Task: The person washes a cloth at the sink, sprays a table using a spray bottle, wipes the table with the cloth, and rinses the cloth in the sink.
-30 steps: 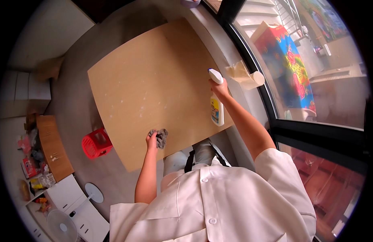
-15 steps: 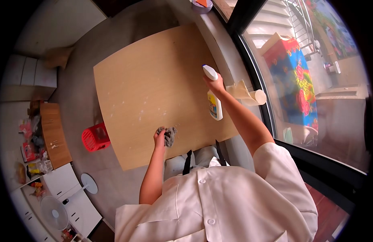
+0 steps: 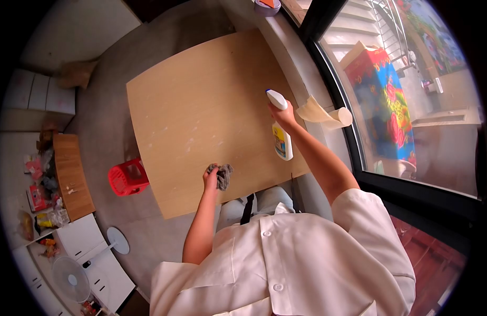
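Observation:
My right hand (image 3: 283,113) is wrapped round the neck of a white spray bottle (image 3: 282,142) with a yellow label, held upright over the right side of a light wooden tabletop (image 3: 201,95). In my left hand (image 3: 210,176) a crumpled grey cloth (image 3: 223,176) is bunched, near the table's front edge. Scattered whitish foam spots (image 3: 188,142) mark the wood ahead of the cloth. Whether the cloth touches the wood, I cannot tell.
A red plastic stool (image 3: 127,177) stands left of the table. To the right, a cream roll (image 3: 339,118) lies on the ledge beside the glass door. Farther left are a standing fan (image 3: 71,279) and white cabinets (image 3: 85,237). A purple round container (image 3: 267,7) sits at the ledge's far end.
The view has shifted slightly. Both hands keep their hold on the bottle and the cloth. The spots on the wood look more smeared and fewer near the cloth.

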The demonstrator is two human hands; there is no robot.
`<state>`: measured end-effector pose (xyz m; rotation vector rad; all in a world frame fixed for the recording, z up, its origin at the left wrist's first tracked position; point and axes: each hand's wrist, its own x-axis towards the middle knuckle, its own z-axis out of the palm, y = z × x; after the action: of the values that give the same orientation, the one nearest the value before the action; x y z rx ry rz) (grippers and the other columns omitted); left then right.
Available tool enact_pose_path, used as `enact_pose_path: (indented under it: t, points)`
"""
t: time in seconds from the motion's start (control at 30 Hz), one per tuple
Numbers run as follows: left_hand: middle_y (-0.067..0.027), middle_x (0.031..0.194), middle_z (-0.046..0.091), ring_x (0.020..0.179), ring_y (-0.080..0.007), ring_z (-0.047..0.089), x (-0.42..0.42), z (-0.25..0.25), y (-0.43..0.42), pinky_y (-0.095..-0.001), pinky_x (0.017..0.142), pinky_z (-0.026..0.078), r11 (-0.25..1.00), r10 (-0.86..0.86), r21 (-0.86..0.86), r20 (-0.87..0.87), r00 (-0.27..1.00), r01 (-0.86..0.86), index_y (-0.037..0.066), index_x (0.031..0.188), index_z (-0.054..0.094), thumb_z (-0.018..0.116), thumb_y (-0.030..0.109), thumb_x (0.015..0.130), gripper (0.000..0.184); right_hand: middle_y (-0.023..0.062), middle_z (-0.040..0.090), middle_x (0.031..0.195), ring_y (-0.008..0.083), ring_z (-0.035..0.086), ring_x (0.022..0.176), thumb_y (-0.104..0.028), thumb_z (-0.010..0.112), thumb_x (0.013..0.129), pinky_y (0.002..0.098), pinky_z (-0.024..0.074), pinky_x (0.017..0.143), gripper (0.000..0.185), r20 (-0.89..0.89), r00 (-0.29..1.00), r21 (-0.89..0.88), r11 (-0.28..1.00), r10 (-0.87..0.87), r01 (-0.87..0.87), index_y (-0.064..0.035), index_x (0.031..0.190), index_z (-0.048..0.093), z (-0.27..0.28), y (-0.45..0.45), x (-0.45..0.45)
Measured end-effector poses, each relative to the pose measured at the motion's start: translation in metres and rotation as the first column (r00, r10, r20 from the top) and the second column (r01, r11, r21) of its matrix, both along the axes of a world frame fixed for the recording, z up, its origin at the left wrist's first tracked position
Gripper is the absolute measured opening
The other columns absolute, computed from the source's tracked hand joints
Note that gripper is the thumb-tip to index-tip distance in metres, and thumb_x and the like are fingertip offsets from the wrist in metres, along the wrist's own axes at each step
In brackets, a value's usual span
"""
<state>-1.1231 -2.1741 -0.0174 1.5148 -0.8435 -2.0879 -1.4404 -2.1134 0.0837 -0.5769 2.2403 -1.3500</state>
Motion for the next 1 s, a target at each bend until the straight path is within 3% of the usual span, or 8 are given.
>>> enact_pose_path:
  t: [0.07,0.17,0.33,0.57,0.67,0.83,0.9,1.0]
  points:
    - [-0.0068,0.086,0.059,0.076,-0.0174,0.058,0.011,-0.004,0.000,-0.0293,0.066,0.048,1.000,-0.025,-0.009,-0.010,1.000,0.025,0.002,0.095,0.056,0.053,0.006,0.078,0.018,0.0047,0.055,0.064,0.0129,0.054,0.055,-0.016,0.059,0.072,0.0280,0.0443,0.052,0.022,0.058,0.998,-0.029,0.999,0.028,-0.027,-0.0026,0.089,0.055,0.003,0.011,0.018]
    - [-0.0065,0.086,0.059,0.076,-0.0171,0.058,0.027,-0.004,0.000,-0.0293,0.066,0.047,0.998,-0.056,0.005,0.008,0.998,0.056,0.002,0.095,0.056,0.054,0.006,0.078,0.018,0.0037,0.057,0.075,0.0136,0.055,0.068,-0.017,0.063,0.072,0.0280,0.0444,0.061,0.030,0.121,0.987,-0.149,0.985,0.105,-0.087,-0.0086,0.099,0.053,-0.016,0.036,0.040]
    - [-0.0065,0.091,0.058,0.083,-0.0167,0.056,0.060,-0.024,-0.010,-0.0288,0.072,0.046,0.987,-0.160,-0.022,0.052,0.986,0.161,0.001,0.098,0.055,0.055,0.007,0.076,0.023,0.0041,0.056,0.086,0.0150,0.054,0.077,-0.020,0.066,0.073,0.0296,0.0441,0.065,0.037,-0.138,0.983,-0.184,0.978,-0.120,0.093,-0.0095,0.104,0.049,-0.014,0.086,0.099]
    - [-0.0083,0.092,0.057,0.081,-0.0189,0.058,0.076,-0.051,-0.017,-0.0332,0.069,0.048,0.932,-0.361,-0.047,-0.008,0.933,0.360,0.004,0.102,0.051,0.054,0.011,0.078,0.026,0.0112,0.062,0.081,0.0217,0.059,0.075,-0.039,0.068,0.070,0.0334,0.0454,0.067,0.038,-0.240,0.878,0.136,0.882,-0.413,0.452,-0.0046,0.086,0.061,-0.013,0.159,0.162]
    - [-0.0063,0.085,0.059,0.076,-0.0166,0.058,0.059,-0.015,-0.002,-0.0309,0.067,0.047,0.874,-0.469,-0.132,0.017,0.883,0.467,0.003,0.092,0.054,0.057,0.017,0.079,0.019,0.0101,0.061,0.081,0.0207,0.058,0.075,-0.037,0.069,0.069,0.0333,0.0453,0.068,0.039,-0.154,0.827,0.002,0.837,-0.540,0.547,-0.0057,0.091,0.059,-0.014,0.184,0.182]
    - [-0.0015,0.070,0.057,0.065,-0.0110,0.055,-0.002,0.037,0.047,-0.0262,0.061,0.044,0.665,-0.723,-0.234,0.040,0.690,0.710,0.005,0.075,0.056,0.063,0.027,0.078,0.024,0.0039,0.059,0.084,0.0156,0.054,0.077,-0.024,0.071,0.070,0.0307,0.0426,0.073,0.036,0.103,0.876,-0.238,0.844,-0.470,0.481,-0.0083,0.098,0.055,0.016,0.218,0.192]
    - [0.0004,0.065,0.054,0.060,-0.0082,0.050,-0.026,0.046,0.068,-0.0240,0.058,0.041,0.435,-0.868,-0.351,0.083,0.490,0.829,0.007,0.067,0.055,0.063,0.030,0.078,0.027,0.0034,0.058,0.086,0.0141,0.053,0.080,-0.019,0.072,0.069,0.0299,0.0415,0.074,0.036,0.186,0.826,-0.280,0.777,-0.533,0.564,-0.0070,0.098,0.055,0.022,0.233,0.190]
    - [0.0004,0.065,0.054,0.059,-0.0075,0.049,-0.055,0.058,0.102,-0.0235,0.058,0.041,0.417,-0.889,-0.378,0.019,0.457,0.827,0.005,0.068,0.054,0.062,0.027,0.078,0.025,0.0044,0.059,0.086,0.0133,0.054,0.079,-0.011,0.070,0.068,0.0289,0.0417,0.072,0.031,0.392,0.691,-0.257,0.650,-0.607,0.716,-0.0049,0.096,0.056,0.034,0.256,0.183]
